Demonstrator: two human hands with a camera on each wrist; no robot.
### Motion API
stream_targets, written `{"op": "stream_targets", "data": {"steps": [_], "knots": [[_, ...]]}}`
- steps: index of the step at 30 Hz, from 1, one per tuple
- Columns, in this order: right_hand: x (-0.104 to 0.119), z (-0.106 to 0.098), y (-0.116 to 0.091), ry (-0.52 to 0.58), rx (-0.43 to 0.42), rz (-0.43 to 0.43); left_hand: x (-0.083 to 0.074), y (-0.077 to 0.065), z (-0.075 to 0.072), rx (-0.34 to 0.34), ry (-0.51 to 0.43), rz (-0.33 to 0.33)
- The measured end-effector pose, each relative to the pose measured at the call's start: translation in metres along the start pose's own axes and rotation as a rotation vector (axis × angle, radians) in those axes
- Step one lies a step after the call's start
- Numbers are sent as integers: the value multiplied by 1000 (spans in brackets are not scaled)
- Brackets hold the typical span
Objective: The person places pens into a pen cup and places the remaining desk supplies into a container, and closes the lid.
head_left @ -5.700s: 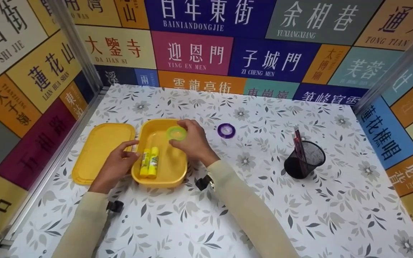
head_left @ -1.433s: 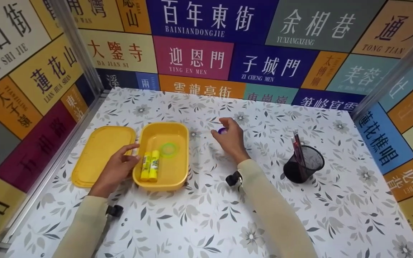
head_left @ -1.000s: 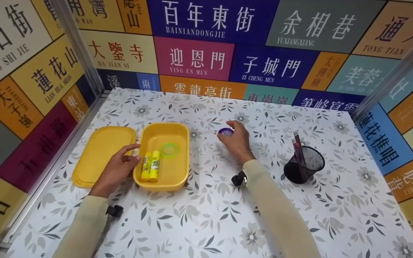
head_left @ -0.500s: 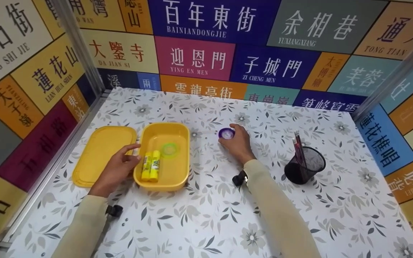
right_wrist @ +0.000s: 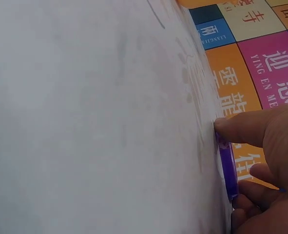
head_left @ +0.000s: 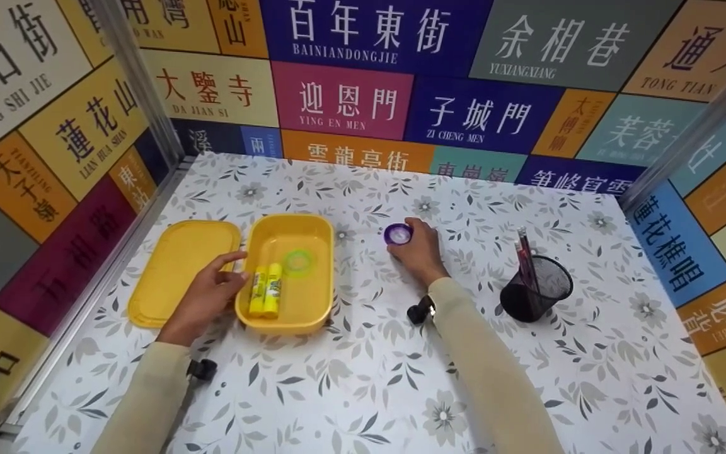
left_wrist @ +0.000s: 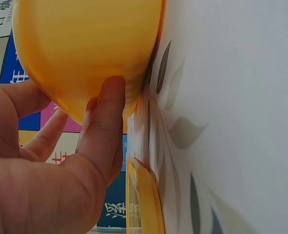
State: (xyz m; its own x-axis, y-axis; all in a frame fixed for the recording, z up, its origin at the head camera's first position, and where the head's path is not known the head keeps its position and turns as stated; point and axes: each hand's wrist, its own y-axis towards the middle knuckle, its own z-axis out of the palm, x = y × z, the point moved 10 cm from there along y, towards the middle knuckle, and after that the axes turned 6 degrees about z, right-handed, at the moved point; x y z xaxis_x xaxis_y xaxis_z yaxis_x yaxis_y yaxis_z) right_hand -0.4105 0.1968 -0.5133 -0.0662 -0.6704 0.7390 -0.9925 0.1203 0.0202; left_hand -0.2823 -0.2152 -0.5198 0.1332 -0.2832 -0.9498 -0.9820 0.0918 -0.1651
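Observation:
A purple roll of tape (head_left: 398, 234) lies on the table to the right of the yellow box. My right hand (head_left: 418, 252) holds its edge between thumb and fingers. In the right wrist view, the roll (right_wrist: 227, 168) is edge-on between the digits of my right hand (right_wrist: 260, 165), against the tabletop. My left hand (head_left: 208, 293) touches the left wall of the open yellow plastic box (head_left: 328, 277). In the left wrist view, fingertips of my left hand (left_wrist: 61, 161) press the box's outer wall (left_wrist: 90, 44). Inside the box are two yellow glue sticks (head_left: 265, 291) and a green tape roll (head_left: 300, 273).
The yellow lid (head_left: 180, 265) lies flat left of the box, partly behind my left hand. A black mesh pen cup (head_left: 542, 290) with several pencils (head_left: 525, 252) stands to the right. Walls printed with street names surround the flower-patterned table (head_left: 363, 391).
The green tape roll, earlier in my right hand over the box, now lies inside it. My right hand has moved right to the purple roll and holds it. My left hand has stayed at the box.

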Motion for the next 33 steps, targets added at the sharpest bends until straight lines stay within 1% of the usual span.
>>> {"op": "stream_targets", "data": {"steps": [8,12,17,25,29,33], "knots": [[-4,0,0,10,1,23,3,1,0,-2,21,-24],[-3,-1,0,9,0,24,4,1,0,-11,31,-37],[1,-4,0,29,8,17,3,1,0,-17,25,-31],[3,-5,-1,73,29,44,3,1,0,-18,31,-43],[10,-5,-4,113,41,34,4,2,0,-16,40,-56],[20,-4,-9,136,50,11,3,1,-1,-17,43,-52]]}}
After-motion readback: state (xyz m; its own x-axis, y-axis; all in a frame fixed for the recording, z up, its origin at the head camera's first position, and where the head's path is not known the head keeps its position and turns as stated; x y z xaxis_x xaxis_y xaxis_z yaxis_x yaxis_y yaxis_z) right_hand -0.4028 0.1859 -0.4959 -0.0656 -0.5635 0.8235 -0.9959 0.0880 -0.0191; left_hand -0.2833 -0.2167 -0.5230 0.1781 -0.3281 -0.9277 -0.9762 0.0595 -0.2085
